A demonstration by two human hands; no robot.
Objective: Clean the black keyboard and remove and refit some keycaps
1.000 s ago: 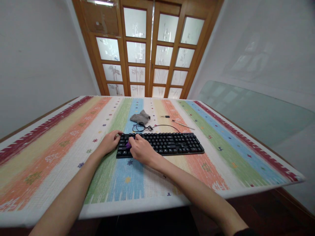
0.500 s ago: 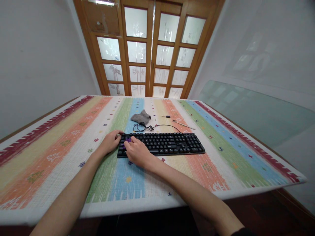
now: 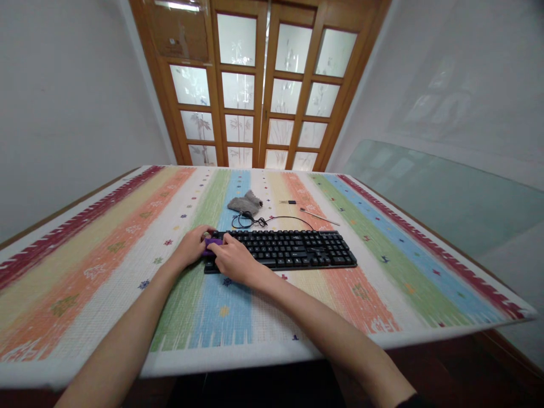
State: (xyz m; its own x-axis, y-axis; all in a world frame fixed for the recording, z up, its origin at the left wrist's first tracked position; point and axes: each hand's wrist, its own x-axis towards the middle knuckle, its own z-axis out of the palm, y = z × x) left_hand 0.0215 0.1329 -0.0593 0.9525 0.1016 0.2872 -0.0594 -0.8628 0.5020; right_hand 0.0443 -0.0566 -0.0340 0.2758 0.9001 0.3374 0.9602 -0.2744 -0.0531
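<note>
A black keyboard point(image 3: 293, 247) lies flat on the striped tablecloth, its cable looped behind it. My left hand point(image 3: 196, 245) grips the keyboard's far left corner with curled fingers. Over the left-end keys, my right hand point(image 3: 233, 258) presses a small purple lump point(image 3: 209, 245), soft-looking, between closed fingers. The lump reaches toward the left edge, close to my left hand; its underside and part of its shape are hidden.
Behind the keyboard are a crumpled grey cloth point(image 3: 245, 203), the coiled black cable point(image 3: 246, 220), a small brush with a black end point(image 3: 289, 202) and a thin-handled brush point(image 3: 318, 216). The table's front edge point(image 3: 238, 360) runs below my forearms.
My right hand has shifted slightly left across the keys with the purple lump, which now sits nearer the keyboard's left edge. My left hand stays at the corner.
</note>
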